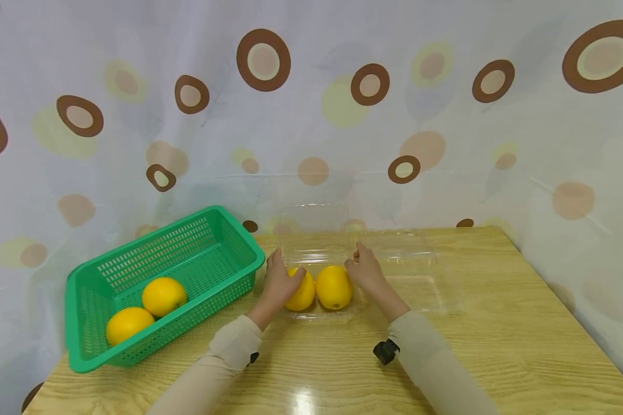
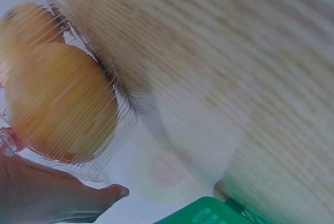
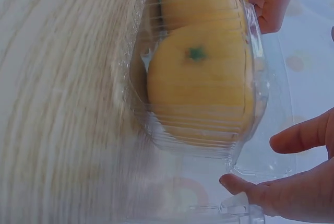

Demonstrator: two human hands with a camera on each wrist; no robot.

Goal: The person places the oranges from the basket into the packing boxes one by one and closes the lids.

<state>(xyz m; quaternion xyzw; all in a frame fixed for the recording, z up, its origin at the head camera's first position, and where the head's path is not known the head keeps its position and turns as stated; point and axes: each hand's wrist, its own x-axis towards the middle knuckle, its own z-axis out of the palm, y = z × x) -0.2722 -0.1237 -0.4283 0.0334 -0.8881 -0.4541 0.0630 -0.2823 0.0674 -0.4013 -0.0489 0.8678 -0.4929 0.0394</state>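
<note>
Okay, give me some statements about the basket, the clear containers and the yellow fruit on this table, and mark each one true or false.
1. Two yellow fruits lie in the green basket. True.
2. The green basket has solid sides. False: they are full of holes.
3. The green basket stands left of the clear container with fruit. True.
4. That container holds three fruits. False: it holds a pair of fruits.
5. The second clear container is full of fruit. False: no fruit shows in it.
</note>
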